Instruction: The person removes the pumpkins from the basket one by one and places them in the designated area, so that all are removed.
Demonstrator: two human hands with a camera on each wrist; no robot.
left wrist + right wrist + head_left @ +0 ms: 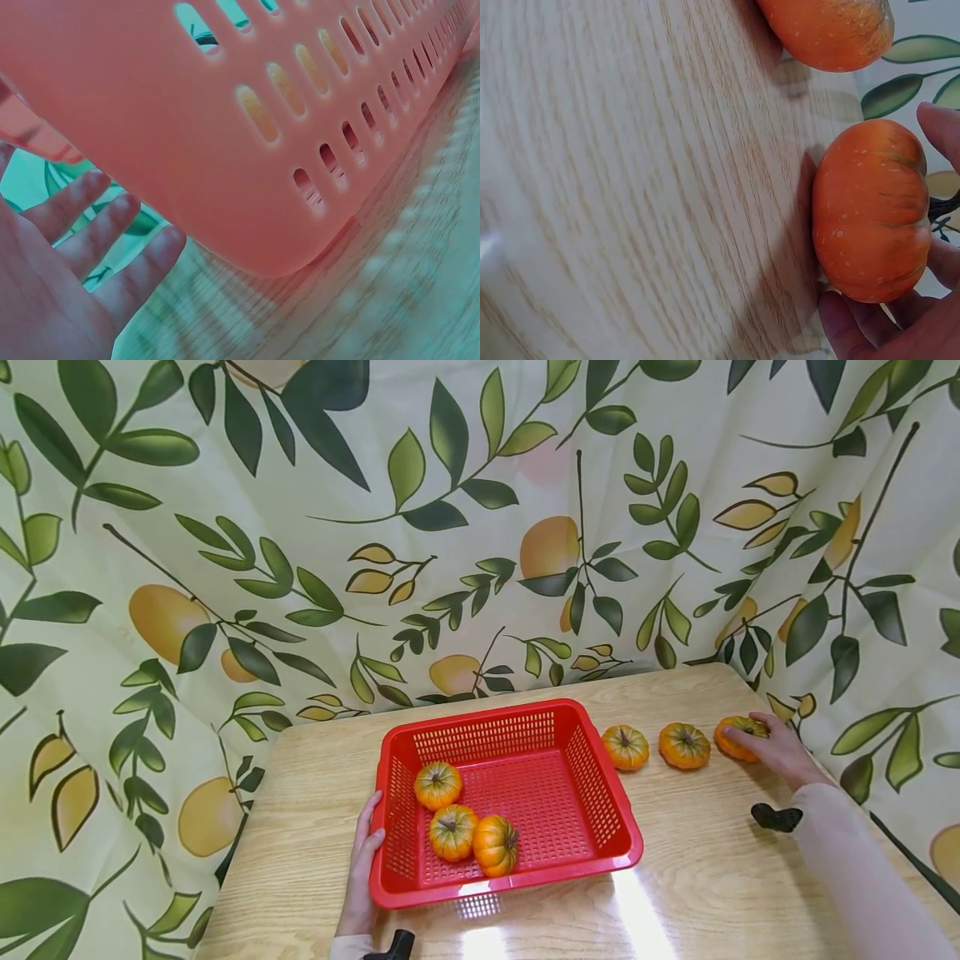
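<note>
On the wooden table sits a red plastic basket (536,878) with slotted walls. Inside its left half are three small orange pumpkins: one pumpkin (438,786) behind, another pumpkin (453,832) in front, and a third pumpkin (495,846) tipped on its side. My left hand (363,868) rests against the basket's left side, its fingers fairly straight in the left wrist view. At the table's right, my right hand (780,750) holds a pumpkin (874,214) from above, thumb and fingers on opposite sides of it. This pumpkin appears to be on the table.
Two more pumpkins stand in a row between the basket and my right hand: a near one (626,747) beside the basket's right wall and a middle one (684,746). A leaf-patterned curtain (480,568) hangs behind the table (705,860) and along its sides.
</note>
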